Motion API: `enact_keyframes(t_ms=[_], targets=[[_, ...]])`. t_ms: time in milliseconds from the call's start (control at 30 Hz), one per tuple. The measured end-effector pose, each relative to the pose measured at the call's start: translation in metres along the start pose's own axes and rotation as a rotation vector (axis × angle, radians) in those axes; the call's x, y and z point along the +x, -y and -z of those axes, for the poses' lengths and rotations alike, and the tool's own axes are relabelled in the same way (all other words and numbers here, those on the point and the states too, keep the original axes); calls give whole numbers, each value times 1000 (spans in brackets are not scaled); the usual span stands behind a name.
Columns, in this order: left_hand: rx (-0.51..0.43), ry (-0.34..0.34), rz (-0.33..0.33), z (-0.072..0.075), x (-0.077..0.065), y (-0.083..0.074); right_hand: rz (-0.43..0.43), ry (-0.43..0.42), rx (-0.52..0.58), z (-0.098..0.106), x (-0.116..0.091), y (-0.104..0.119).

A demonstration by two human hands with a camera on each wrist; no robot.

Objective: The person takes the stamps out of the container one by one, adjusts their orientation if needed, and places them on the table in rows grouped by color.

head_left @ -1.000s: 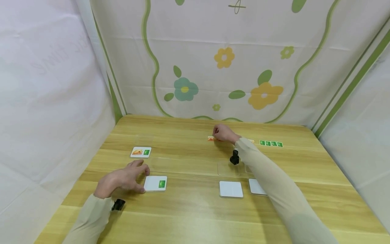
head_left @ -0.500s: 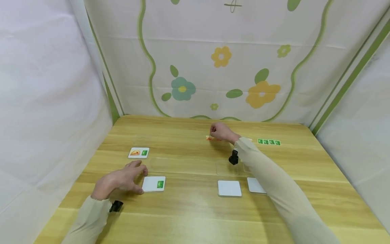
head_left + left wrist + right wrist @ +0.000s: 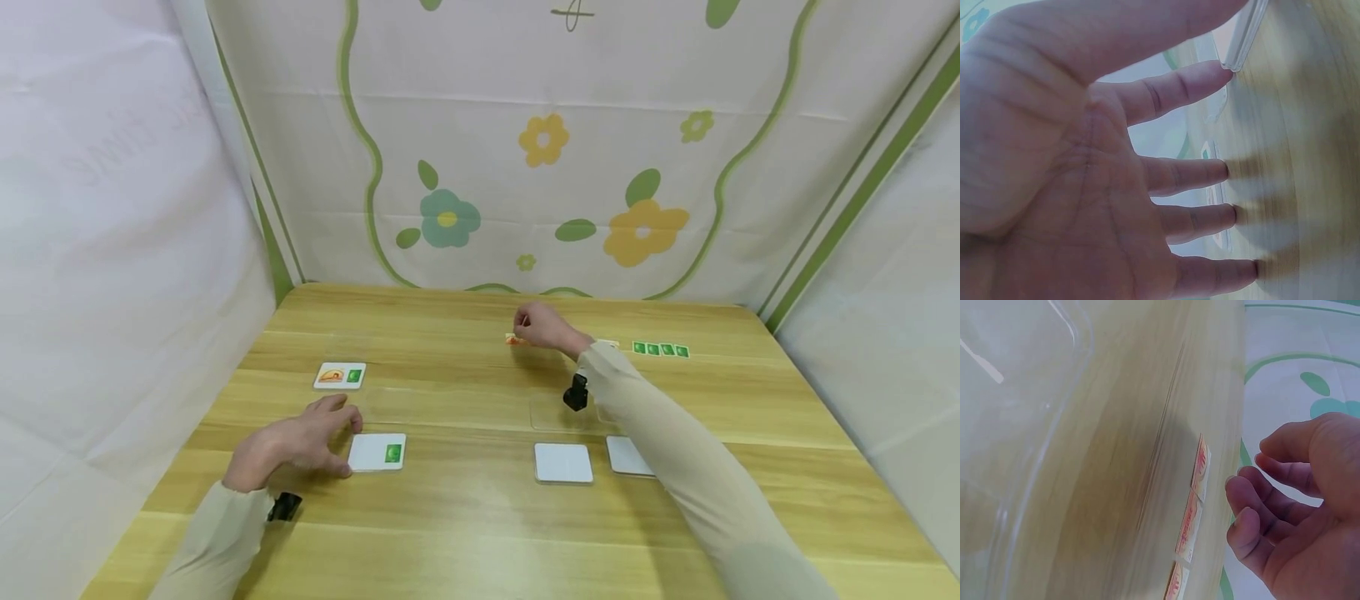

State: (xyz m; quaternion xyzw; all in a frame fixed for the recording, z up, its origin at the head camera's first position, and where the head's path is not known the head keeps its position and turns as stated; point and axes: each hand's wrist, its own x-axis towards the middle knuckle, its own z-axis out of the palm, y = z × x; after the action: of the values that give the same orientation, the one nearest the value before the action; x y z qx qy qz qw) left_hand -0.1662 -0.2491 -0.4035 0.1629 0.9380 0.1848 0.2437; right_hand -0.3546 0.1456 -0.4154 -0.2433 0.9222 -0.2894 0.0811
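Observation:
At the left, my left hand [image 3: 303,440] holds the near left end of a flat white card [image 3: 371,452] with a green square at its right. Its thumb and index finger press on opposite edges; the other fingertips stand by the table in the left wrist view. Far back, my right hand [image 3: 547,327] hovers over a row of small red-and-orange picture pieces [image 3: 1190,522], its fingers curled and thumb tip against the index tip. I cannot tell whether something thin sits between them. The hand and sleeve hide part of that row in the head view.
Behind the left hand lies a card [image 3: 340,376] with an orange picture and a green square. Several green squares [image 3: 661,349] lie back right. White blank cards [image 3: 563,463] sit front right, one partly under the right sleeve. Clear plastic trays [image 3: 1022,444] lie mid-table. A cloth wall [image 3: 495,167] rises behind.
The head view has shifted slightly, so everything sits a little further left in it. Both hands keep nearly the same place and pose over the table.

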Motion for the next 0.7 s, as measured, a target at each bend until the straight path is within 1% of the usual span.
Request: enact_keyframes(t_ms=[100,133,233,433,600,700], targets=[[-1,1,2,0,0,1,-9,1,1,-2,-2,4],[1,1,-2,0,0,1,-27,5,2,-3,-2,5],[-1,3,-6,0,0,1,-43,5,-14,-5,-1,9],[13,3,-13,1,0,-1,-25,-3,-46,-10,-2,16],[10,5,-4,0,1,0,-14,-7,-24,-13,-6,23],[18,2,-10,0,1,0,-3,-17,-20,-16,-8,28]])
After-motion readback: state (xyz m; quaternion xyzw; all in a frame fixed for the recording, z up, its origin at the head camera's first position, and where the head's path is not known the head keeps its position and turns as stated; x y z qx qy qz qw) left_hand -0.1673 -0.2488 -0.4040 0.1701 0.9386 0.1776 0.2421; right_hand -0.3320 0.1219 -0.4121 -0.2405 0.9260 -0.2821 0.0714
